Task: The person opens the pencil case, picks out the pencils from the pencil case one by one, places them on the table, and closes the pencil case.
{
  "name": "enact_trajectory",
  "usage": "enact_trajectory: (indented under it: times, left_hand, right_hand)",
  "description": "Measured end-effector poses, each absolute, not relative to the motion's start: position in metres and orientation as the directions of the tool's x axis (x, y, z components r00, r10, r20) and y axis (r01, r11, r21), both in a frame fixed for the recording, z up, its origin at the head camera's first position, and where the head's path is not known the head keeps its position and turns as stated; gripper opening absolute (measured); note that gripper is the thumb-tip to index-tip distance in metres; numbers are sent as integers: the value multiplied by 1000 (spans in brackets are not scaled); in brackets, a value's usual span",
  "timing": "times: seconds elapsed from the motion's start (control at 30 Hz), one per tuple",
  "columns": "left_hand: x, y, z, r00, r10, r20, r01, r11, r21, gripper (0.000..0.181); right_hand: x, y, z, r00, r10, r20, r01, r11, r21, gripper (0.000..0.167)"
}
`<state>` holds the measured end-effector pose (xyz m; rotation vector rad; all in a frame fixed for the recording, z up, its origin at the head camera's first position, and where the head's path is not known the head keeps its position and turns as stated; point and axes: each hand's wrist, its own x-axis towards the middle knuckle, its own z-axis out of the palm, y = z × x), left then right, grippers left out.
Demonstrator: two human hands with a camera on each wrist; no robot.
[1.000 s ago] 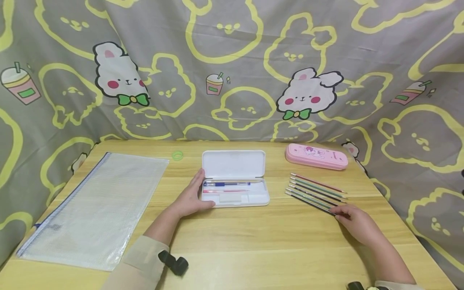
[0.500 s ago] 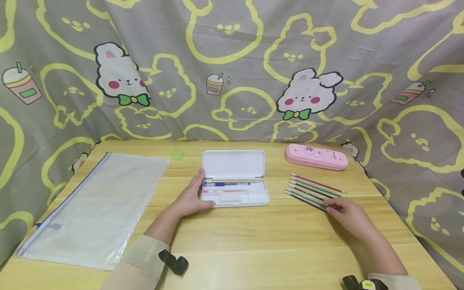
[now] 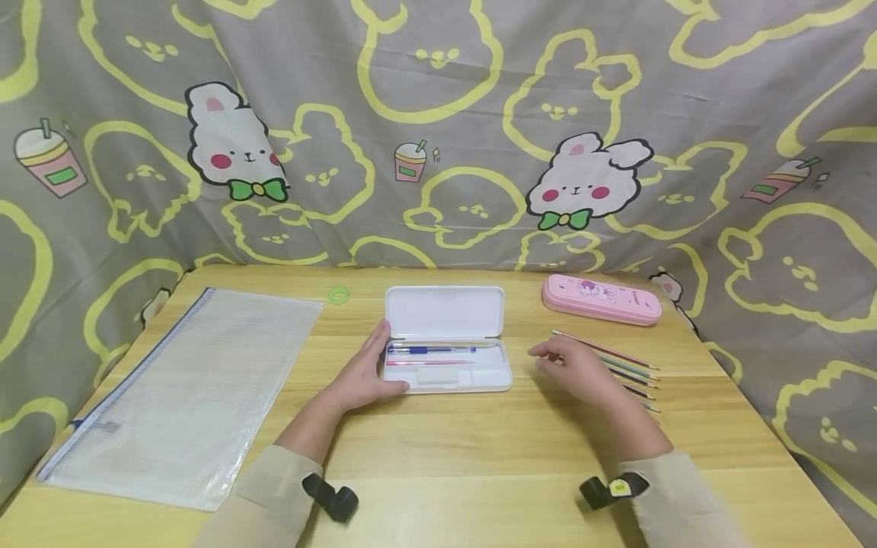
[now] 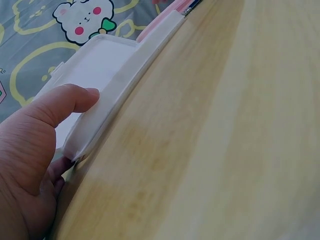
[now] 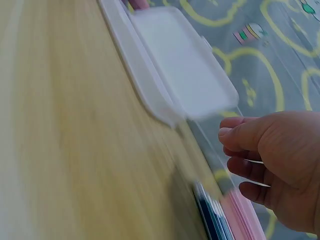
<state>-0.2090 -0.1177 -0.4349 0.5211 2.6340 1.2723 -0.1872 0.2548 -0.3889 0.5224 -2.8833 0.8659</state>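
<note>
A white pencil case (image 3: 445, 312) lies open on the table, its lid tipped back. Inside are a blue-capped pen (image 3: 425, 350), a thin pinkish-red stick (image 3: 421, 363), a tan pencil-like stick and a white block (image 3: 438, 376). My left hand (image 3: 359, 377) grips the case's left end, thumb on the front wall in the left wrist view. To the right, my right hand (image 3: 575, 369) hovers over several pencils (image 3: 630, 358), hiding part of them. Its fingers are loosely bent in the right wrist view, with nothing seen between them.
A pink pencil case (image 3: 603, 299) is shut at the back right. On the left lies a clear mesh zip bag (image 3: 185, 396) with a blue edge. A green ring (image 3: 339, 295) sits behind the left hand. A patterned cloth (image 3: 466, 137) hangs behind the table (image 3: 445, 472).
My right hand has moved left and a little up along the pencils, from their near ends towards the white case. The left hand keeps its grip on the case.
</note>
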Motion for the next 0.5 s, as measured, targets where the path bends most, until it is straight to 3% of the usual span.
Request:
enact_trajectory:
  times: [0.23,0.5]
  left_hand:
    - [-209,-117,-435,-927,374,-10,227,584,779,118]
    - [-210,-117,-436,-928,372,-13,220,577,787,118]
  right_hand:
    - [-208,216,-390,-938,-323,129,-335,740,-583,20]
    - [-223,189,-394,-941,-335,40,-300,776,-555,22]
